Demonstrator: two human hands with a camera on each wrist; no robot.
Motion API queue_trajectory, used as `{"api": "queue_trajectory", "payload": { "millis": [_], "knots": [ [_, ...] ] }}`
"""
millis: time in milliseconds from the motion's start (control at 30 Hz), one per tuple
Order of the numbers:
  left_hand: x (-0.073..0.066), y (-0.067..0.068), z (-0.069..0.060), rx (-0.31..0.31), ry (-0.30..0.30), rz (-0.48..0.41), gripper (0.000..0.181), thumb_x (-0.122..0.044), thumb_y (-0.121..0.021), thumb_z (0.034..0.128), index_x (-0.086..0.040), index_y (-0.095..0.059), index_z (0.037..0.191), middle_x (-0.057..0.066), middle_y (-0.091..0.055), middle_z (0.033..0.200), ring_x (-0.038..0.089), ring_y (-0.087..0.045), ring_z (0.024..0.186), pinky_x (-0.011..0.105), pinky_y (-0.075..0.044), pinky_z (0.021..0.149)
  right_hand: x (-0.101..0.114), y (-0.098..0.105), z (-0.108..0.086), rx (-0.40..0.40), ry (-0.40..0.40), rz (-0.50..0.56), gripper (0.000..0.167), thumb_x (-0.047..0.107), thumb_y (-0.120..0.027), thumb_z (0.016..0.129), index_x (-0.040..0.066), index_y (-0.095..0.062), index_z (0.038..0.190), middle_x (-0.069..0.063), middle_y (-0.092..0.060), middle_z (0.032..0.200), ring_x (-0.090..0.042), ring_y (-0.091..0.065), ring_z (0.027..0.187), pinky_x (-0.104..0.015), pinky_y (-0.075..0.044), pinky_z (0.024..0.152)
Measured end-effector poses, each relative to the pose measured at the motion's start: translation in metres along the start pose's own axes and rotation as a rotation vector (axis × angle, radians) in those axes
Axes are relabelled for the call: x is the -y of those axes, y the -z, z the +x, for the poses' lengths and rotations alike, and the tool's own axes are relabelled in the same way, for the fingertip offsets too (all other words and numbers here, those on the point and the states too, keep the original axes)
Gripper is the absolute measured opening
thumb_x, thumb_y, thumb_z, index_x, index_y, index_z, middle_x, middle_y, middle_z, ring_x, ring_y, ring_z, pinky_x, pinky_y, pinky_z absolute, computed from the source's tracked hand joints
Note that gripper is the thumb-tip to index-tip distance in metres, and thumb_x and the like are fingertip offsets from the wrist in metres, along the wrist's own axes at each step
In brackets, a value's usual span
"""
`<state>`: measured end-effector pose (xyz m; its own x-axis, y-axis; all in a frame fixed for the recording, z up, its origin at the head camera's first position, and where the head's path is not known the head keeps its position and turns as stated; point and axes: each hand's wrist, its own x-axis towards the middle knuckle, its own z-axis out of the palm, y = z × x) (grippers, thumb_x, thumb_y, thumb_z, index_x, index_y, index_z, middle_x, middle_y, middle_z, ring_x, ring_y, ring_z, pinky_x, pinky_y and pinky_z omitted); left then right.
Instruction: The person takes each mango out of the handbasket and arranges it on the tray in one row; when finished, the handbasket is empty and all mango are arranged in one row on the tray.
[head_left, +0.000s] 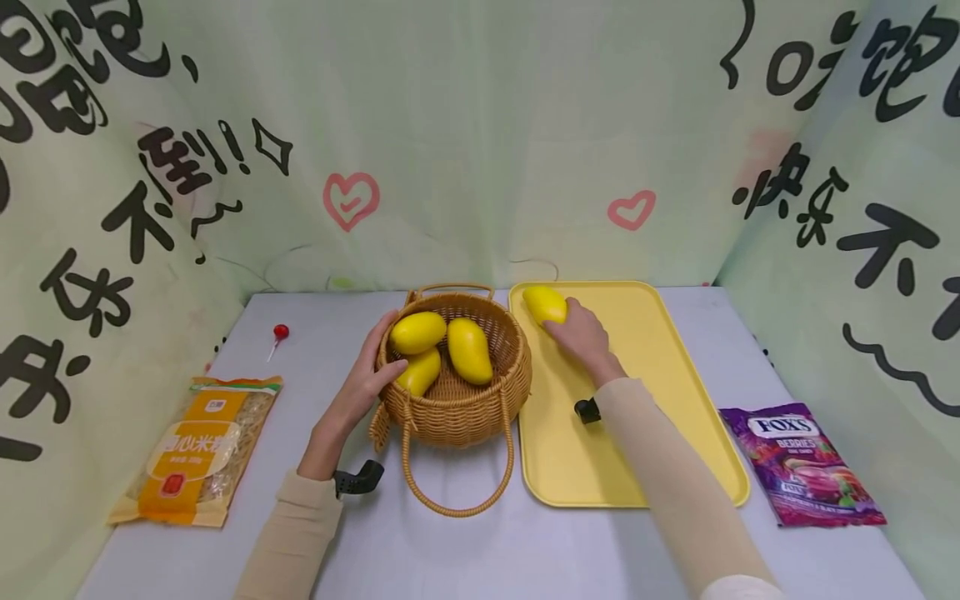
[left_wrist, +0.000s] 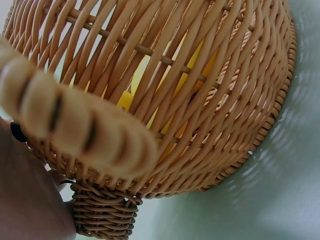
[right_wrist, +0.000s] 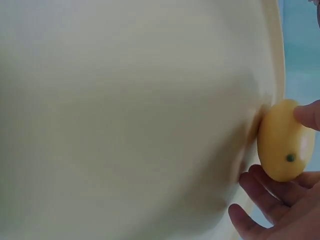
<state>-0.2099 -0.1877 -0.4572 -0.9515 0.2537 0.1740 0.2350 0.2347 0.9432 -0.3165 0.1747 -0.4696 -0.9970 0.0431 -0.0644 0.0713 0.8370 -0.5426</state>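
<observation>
A round wicker basket (head_left: pixel 457 421) stands mid-table with three yellow mangoes (head_left: pixel 470 350) in it. My left hand (head_left: pixel 365 375) holds the basket's left side, thumb over the rim and fingers along the outer wall. In the left wrist view the woven wall (left_wrist: pixel 220 115) fills most of the picture, with yellow showing through the gaps. My right hand (head_left: pixel 587 337) grips another yellow mango (head_left: pixel 545 304) at the far left corner of the yellow tray (head_left: pixel 637 433). Seen from the right wrist, thumb and fingers sit on opposite sides of that mango (right_wrist: pixel 282 142).
Left of the basket lie a red lollipop (head_left: pixel 281 332) and an orange-labelled grain bag (head_left: pixel 198 450). A purple FOXS candy bag (head_left: pixel 806 467) lies right of the tray. One basket handle (head_left: pixel 459 510) hangs toward the front; fabric walls enclose the back and sides.
</observation>
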Motion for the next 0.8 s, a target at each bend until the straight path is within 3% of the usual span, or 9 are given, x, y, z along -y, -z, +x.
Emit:
{"api": "queue_trajectory", "payload": {
  "millis": [200, 400, 500, 633, 800],
  "knots": [
    [0.0005, -0.0006, 0.0009, 0.002, 0.008, 0.003, 0.073, -0.024, -0.052, 0.0977, -0.035, -0.015, 0.159, -0.002, -0.010, 0.167, 0.024, -0.011, 0.154, 0.060, -0.015, 0.121, 0.0045, -0.0024, 0.0015, -0.011, -0.017, -0.016, 0.070, 0.051, -0.054, 0.089, 0.004, -0.043, 0.140, -0.019, -0.061, 0.117, -0.033, -0.058, 0.097, -0.045, -0.045, 0.077],
    [-0.0026, 0.0008, 0.0034, 0.013, 0.026, -0.011, 0.075, -0.016, -0.051, 0.0967, -0.023, -0.012, 0.161, 0.005, -0.009, 0.167, 0.029, -0.010, 0.154, 0.060, -0.014, 0.122, 0.0084, -0.0031, 0.0019, -0.015, -0.004, -0.019, 0.059, 0.051, -0.054, 0.089, 0.007, -0.051, 0.127, -0.017, -0.063, 0.107, -0.032, -0.057, 0.090, -0.042, -0.043, 0.073],
    [-0.0028, 0.0015, 0.0033, 0.012, 0.021, -0.005, 0.075, -0.016, -0.052, 0.0966, -0.023, -0.013, 0.161, 0.006, -0.009, 0.167, 0.029, -0.010, 0.155, 0.060, -0.013, 0.122, 0.0092, -0.0020, 0.0004, -0.004, 0.001, -0.018, 0.066, 0.051, -0.054, 0.089, 0.006, -0.048, 0.136, -0.020, -0.062, 0.120, -0.035, -0.059, 0.100, -0.047, -0.046, 0.082],
    [-0.0005, 0.0010, 0.0016, 0.005, 0.010, 0.004, 0.074, -0.021, -0.052, 0.0973, -0.033, -0.014, 0.159, 0.000, -0.009, 0.167, 0.026, -0.010, 0.155, 0.060, -0.013, 0.122, 0.0088, 0.0000, -0.0022, 0.020, 0.002, -0.012, 0.082, 0.053, -0.053, 0.089, 0.005, -0.034, 0.152, -0.023, -0.052, 0.143, -0.039, -0.056, 0.121, -0.055, -0.044, 0.100],
    [0.0007, 0.0002, -0.0006, -0.001, -0.002, 0.003, 0.073, -0.025, -0.053, 0.0971, -0.037, -0.016, 0.158, -0.003, -0.011, 0.167, 0.024, -0.011, 0.154, 0.060, -0.015, 0.122, 0.0082, 0.0038, -0.0025, 0.033, 0.021, -0.009, 0.083, 0.054, -0.055, 0.088, 0.007, -0.033, 0.153, -0.022, -0.051, 0.145, -0.040, -0.054, 0.124, -0.057, -0.043, 0.101]
  ]
}}
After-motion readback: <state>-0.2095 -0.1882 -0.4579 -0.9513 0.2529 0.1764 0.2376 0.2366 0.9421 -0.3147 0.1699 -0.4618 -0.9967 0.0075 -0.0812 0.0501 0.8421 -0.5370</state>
